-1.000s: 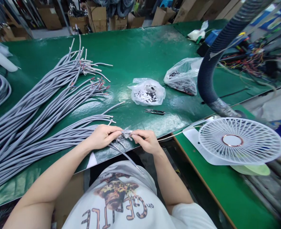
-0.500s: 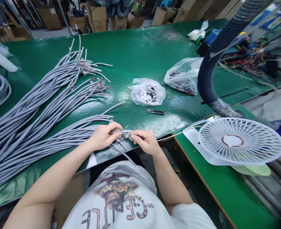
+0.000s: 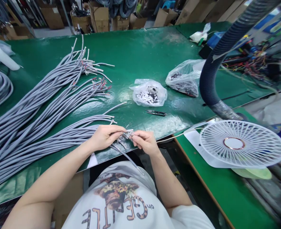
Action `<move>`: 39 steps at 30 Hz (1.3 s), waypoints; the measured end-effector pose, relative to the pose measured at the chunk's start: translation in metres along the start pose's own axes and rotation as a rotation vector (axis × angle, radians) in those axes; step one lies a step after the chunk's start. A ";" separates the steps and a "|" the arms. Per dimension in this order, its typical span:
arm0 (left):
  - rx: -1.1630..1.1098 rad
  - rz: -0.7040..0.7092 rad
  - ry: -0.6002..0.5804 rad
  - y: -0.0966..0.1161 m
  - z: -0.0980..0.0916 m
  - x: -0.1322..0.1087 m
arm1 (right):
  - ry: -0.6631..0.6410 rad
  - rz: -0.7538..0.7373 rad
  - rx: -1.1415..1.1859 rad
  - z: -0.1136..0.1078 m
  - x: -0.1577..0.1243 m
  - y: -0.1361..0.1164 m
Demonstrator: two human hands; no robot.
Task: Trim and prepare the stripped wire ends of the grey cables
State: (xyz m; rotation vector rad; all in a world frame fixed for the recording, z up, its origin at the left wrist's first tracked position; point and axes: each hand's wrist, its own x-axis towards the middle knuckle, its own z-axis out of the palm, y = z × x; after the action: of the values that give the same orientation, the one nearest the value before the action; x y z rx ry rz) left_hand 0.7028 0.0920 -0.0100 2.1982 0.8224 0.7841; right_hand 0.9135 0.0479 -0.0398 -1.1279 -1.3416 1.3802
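Note:
Grey cables (image 3: 71, 135) run in from the left to the table's front edge. My left hand (image 3: 107, 136) is closed around the stripped end of one of them. Silvery braided shield strands (image 3: 125, 136) stick out between my two hands. With thumb and fingers pinched, my right hand (image 3: 145, 140) grips the tip of these strands; the exact spot is partly hidden by the fingers. One cable (image 3: 128, 157) hangs over the edge toward my shirt. A pair of thread snips (image 3: 156, 113) lies beyond my right hand.
An open plastic bag (image 3: 150, 93) of small black and white pieces and a second bag (image 3: 184, 79) lie farther back. More cable bundles (image 3: 47, 82) stretch across the left. A dark flexible hose (image 3: 209, 73) and a white fan (image 3: 242, 143) stand at the right.
My left fingers have straightened and reached slightly forward over the strands. My right hand's fingers have curled in a little tighter. The view has shifted slightly.

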 end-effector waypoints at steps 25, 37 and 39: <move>0.055 -0.016 0.019 -0.001 0.002 -0.001 | 0.081 -0.560 -0.733 0.024 -0.007 -0.022; -0.045 -0.078 0.065 0.001 0.000 -0.001 | 0.226 -0.536 -0.882 0.030 0.008 -0.022; -0.115 -0.089 0.098 0.001 -0.003 0.000 | 0.209 -0.557 -0.883 0.036 0.016 -0.021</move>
State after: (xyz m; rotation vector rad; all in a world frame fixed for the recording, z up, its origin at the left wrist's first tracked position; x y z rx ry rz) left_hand 0.7012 0.0921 -0.0078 2.0213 0.8947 0.8788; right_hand 0.8753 0.0568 -0.0192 -1.2407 -1.9734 0.2275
